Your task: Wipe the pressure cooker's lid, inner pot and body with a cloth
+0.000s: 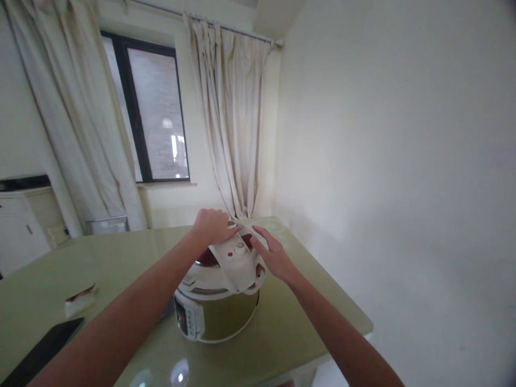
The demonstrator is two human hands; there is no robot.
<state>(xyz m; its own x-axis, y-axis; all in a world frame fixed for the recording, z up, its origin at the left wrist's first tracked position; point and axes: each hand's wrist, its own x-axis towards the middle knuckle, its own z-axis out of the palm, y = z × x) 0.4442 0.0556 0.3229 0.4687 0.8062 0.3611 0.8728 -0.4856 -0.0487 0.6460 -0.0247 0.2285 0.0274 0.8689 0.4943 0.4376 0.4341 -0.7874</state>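
1. Left hand (212, 226) lies over the far left of the white lid (237, 269), its thumb reaching right across the top; its fingers look bent, but their tips are hidden, so whether they grip cannot be told.
2. Right hand (274, 257) is loosely spread at the lid's right side, thumb and fingers apart; contact is unclear.
3. The cooker (229, 317) stands upright on the green surface (306, 322), near its right edge, its control panel (189, 320) at the front left.
4. Left of the cooker lie a small pale packet (80, 301) and, nearer the wearer, a dark flat object (44, 349).
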